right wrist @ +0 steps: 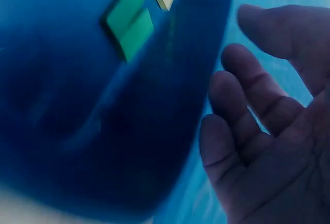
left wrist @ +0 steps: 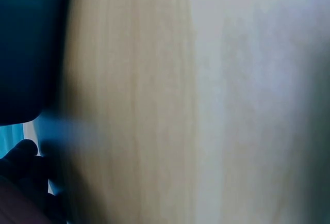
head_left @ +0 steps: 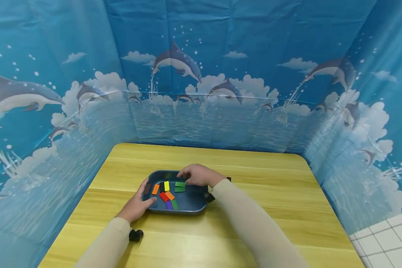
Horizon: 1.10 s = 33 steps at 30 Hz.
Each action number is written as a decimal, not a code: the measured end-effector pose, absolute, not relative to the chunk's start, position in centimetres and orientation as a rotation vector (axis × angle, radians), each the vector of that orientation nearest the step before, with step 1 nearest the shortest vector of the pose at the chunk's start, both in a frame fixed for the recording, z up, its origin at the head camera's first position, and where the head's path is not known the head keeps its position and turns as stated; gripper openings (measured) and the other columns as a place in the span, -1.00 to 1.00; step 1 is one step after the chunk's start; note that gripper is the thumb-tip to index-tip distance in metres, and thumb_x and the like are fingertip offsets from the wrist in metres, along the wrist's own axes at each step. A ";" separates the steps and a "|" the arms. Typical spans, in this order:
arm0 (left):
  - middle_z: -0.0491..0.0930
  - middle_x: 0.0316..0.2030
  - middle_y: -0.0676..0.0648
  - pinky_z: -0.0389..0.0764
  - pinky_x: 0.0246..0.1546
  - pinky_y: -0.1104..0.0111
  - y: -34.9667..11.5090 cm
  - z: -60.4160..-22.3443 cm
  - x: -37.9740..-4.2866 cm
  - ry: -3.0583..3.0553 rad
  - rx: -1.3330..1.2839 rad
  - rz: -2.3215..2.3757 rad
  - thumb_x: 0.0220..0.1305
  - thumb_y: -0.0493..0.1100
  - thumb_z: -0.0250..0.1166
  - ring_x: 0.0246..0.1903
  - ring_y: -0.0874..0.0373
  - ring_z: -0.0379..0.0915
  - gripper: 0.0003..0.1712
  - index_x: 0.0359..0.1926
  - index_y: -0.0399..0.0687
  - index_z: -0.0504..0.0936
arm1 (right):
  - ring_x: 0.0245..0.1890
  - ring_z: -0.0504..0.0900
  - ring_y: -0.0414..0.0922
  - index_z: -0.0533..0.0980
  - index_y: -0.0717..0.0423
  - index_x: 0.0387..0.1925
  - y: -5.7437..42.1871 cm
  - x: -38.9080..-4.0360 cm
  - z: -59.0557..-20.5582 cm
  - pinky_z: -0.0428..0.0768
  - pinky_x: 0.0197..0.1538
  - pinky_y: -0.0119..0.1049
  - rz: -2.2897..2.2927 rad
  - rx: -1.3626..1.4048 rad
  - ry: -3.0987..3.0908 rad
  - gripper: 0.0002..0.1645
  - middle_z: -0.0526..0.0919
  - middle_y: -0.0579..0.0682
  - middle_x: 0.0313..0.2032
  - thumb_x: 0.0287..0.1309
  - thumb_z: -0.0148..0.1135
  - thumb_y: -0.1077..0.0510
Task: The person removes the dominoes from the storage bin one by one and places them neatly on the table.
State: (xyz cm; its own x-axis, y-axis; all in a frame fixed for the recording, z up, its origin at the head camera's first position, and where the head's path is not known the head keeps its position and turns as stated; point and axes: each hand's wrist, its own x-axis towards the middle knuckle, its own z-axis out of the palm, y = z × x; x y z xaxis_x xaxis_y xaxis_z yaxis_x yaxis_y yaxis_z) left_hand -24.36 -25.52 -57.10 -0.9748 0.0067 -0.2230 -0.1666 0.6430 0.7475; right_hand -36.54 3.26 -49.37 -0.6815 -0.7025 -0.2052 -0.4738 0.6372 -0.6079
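A dark blue tray (head_left: 195, 201) with rounded corners lies on the table. My left hand (head_left: 135, 206) holds its left end, fingers along the outer side and thumb over the near rim. My right hand (head_left: 201, 175) is at the far rim, fingers loosely bent and thumb apart; the right wrist view shows nothing between them. Inside the tray, two green blocks (head_left: 179, 187) lie side by side just below the right fingertips. Left of them are a yellow block (head_left: 166, 185), an orange block (head_left: 155, 189) and a brown block (head_left: 147, 189). A red block (head_left: 163, 196) and a purple block (head_left: 169, 205) lie nearer.
The yellow wood-grain table (head_left: 264, 182) extends around the tray. A blue curtain (head_left: 201, 123) with dolphins stands behind it and along both sides. A black wrist camera (head_left: 136, 235) sits under the left wrist. White floor tiles (head_left: 385, 242) show at lower right.
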 end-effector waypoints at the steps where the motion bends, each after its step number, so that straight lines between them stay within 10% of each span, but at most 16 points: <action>1: 0.10 0.65 -0.24 0.23 0.43 -0.42 -25.5 -57.1 -24.4 2.657 -0.131 1.239 0.46 0.27 0.25 0.53 -0.48 0.14 0.07 0.70 0.48 -0.25 | 0.20 0.66 -0.03 0.63 -0.06 0.31 2.6 -36.5 -49.6 0.71 0.16 -0.14 -0.700 -0.932 2.420 -0.51 0.71 0.03 0.19 0.41 0.30 0.26; 15: 0.14 0.63 -0.26 0.25 0.42 -0.42 -25.6 -57.3 -24.5 2.657 -0.149 1.218 0.46 0.29 0.25 0.52 -0.49 0.16 0.06 0.70 0.50 -0.24 | 0.07 0.68 -0.13 0.64 -0.20 0.31 0.4 -36.3 -52.0 0.69 0.22 -0.18 -0.462 -0.839 2.406 -0.36 0.76 0.02 0.10 0.30 0.32 0.39; 22: 0.16 0.63 -0.23 0.23 0.43 -0.41 -25.6 -57.0 -24.5 2.658 -0.149 1.231 0.46 0.27 0.26 0.53 -0.46 0.15 0.06 0.70 0.47 -0.23 | -0.30 0.51 -0.22 0.66 -0.15 0.28 0.4 -36.5 -52.8 0.56 -0.15 -0.39 -0.508 -0.820 2.430 -0.40 0.73 -0.11 -0.14 0.32 0.26 0.40; 33: 0.14 0.63 -0.24 0.21 0.44 -0.42 -25.4 -56.8 -24.3 2.649 -0.156 1.234 0.46 0.26 0.25 0.54 -0.47 0.13 0.06 0.70 0.48 -0.24 | -0.04 0.51 -0.22 0.67 -0.26 0.27 -0.3 -36.5 -54.5 0.60 0.11 -0.36 -0.457 -0.793 2.467 -0.38 0.65 -0.12 0.29 0.27 0.34 0.35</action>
State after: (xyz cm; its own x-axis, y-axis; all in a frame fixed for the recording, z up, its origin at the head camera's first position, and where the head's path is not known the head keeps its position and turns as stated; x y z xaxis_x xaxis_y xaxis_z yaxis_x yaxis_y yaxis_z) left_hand -24.30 -25.43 -56.80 -0.9714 -0.0058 -0.2373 -0.1854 0.6428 0.7432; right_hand -36.53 -0.27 -54.52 -0.7024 -0.6142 -0.3597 -0.4445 0.7732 -0.4523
